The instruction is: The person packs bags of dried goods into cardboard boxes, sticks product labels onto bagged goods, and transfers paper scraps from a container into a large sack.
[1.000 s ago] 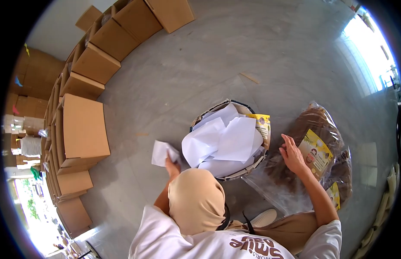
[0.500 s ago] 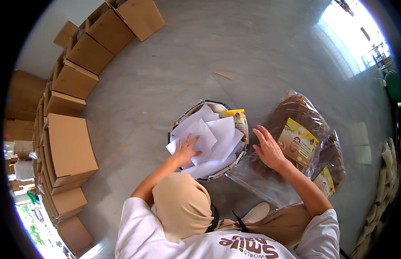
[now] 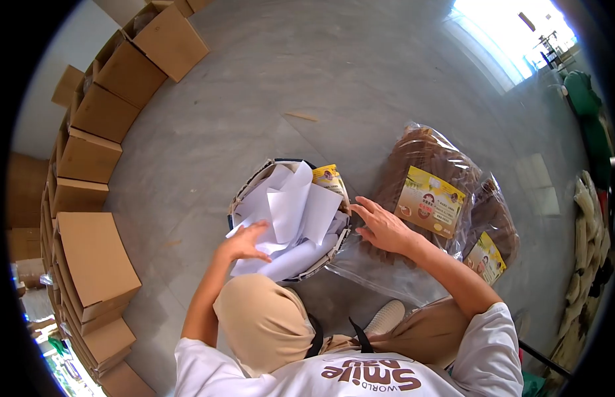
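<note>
A round basket (image 3: pixel 342 246) on the floor holds loose white paper sheets (image 3: pixel 291 215) and a yellow printed packet (image 3: pixel 327 177) at its back right. My left hand (image 3: pixel 244 241) is over the papers at the left side, its fingers spread. At the basket's right rim is my right hand (image 3: pixel 383 228), fingers apart and holding nothing. Just beyond it lies a clear plastic bag of brown strips (image 3: pixel 413 149) with a yellow label (image 3: pixel 432 200). A second label (image 3: pixel 484 258) shows on the bagged brown material at the lower right.
Open cardboard boxes (image 3: pixel 95 255) stand in a curved row along the left. A short tan strip (image 3: pixel 301 116) lies on the grey floor (image 3: pixel 254 86) beyond the basket. Pale sacks or bundles (image 3: pixel 578 258) are at the far right. My shoe (image 3: pixel 385 317) is near the bag.
My left hand has brought a white sheet from left of the basket onto the papers and let it go. My right hand has moved to the basket's rim. The camera view has shifted.
</note>
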